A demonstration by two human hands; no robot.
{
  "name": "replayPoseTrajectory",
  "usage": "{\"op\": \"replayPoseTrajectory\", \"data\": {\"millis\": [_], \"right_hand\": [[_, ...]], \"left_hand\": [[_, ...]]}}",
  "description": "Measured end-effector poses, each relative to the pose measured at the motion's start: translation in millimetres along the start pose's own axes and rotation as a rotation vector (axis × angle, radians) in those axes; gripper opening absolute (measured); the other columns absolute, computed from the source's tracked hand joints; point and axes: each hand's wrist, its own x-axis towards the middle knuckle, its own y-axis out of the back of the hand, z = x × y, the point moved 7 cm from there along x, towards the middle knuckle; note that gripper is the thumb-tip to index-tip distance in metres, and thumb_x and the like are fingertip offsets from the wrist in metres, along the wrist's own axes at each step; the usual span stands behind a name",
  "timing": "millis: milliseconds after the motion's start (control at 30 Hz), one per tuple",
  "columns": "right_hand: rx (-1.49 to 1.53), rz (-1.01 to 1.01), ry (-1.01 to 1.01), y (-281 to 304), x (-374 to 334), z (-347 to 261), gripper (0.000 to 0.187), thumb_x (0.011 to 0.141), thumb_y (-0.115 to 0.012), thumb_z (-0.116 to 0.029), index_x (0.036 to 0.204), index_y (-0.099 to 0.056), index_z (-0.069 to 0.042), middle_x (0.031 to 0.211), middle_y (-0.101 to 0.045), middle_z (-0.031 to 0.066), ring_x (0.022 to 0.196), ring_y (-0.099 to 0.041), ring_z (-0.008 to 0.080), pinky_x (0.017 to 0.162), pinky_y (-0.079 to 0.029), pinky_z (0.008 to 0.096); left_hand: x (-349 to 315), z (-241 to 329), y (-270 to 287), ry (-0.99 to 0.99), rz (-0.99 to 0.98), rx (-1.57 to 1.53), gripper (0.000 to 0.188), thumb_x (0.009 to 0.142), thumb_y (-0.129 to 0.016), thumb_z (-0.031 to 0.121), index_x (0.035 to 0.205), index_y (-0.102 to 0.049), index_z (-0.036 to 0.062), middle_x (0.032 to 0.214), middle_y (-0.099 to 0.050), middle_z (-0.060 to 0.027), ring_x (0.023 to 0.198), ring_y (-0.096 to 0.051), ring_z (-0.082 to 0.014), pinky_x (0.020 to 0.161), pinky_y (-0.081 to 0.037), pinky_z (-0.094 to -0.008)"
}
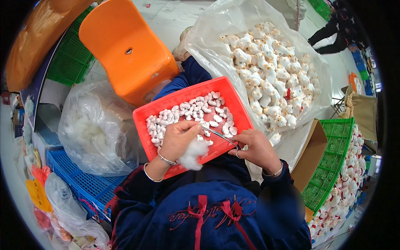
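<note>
A red plastic tray [143, 121] rests on my lap, with many small white plush pieces [160, 125] spread in it. My left hand [179, 139] is closed above the tray, its thumb and forefinger pinched at the tip of a slim metal tool. What lies in that pinch is mostly hidden, perhaps a small white piece. A tuft of white stuffing [193, 155] sits under the same hand, against its lower fingers. In my right hand [256, 148] are the ringed handles of that tool, which looks like forceps [221, 135].
At the far right lies a big clear bag of white plush toys [271, 75]. An orange chair [125, 50] stands at the far left, near a clear bag of stuffing [89, 129] and a blue crate [79, 173]. To the right are a cardboard box [306, 156] and a green crate [331, 154].
</note>
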Motion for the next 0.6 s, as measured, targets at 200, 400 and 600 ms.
{"op": "replayPoseTrajectory", "data": {"millis": [200, 400, 600], "right_hand": [[-0.008, -0.023, -0.017, 1.7, 0.8, -2.8, 0.032, 0.075, -0.086, -0.026, 0.098, -0.076, -0.005, 0.076, -0.066, 0.0112, 0.075, -0.065, 0.0316, 0.066, -0.050, 0.0428], [-0.004, -0.042, -0.041, 1.9, -0.2, -6.3, 0.031, 0.075, -0.086, -0.026, 0.094, -0.074, -0.004, 0.075, -0.065, 0.0123, 0.074, -0.065, 0.0320, 0.065, -0.050, 0.0430], [0.106, -0.059, -0.052, -7.1, 1.6, -1.2, 0.034, 0.076, -0.087, -0.028, 0.094, -0.073, -0.003, 0.074, -0.065, 0.0122, 0.072, -0.065, 0.0304, 0.064, -0.049, 0.0403]], "left_hand": [[-1.3, 0.7, 1.5, -0.058, 0.054, 0.032, 0.017, 0.099, -0.070, 0.012, 0.104, -0.077, -0.0023, 0.090, -0.075, -0.0018, 0.080, -0.063, -0.0043, 0.071, -0.052, -0.0215], [-2.1, 5.1, -0.8, -0.154, 0.086, 0.098, 0.016, 0.098, -0.070, 0.013, 0.104, -0.077, -0.0007, 0.087, -0.073, -0.0008, 0.076, -0.061, -0.0037, 0.068, -0.050, -0.0212], [-2.0, 4.1, -3.5, -0.115, 0.061, 0.021, 0.017, 0.099, -0.069, 0.015, 0.103, -0.077, -0.0002, 0.087, -0.073, -0.0006, 0.073, -0.060, -0.0033, 0.065, -0.050, -0.0206]]}}
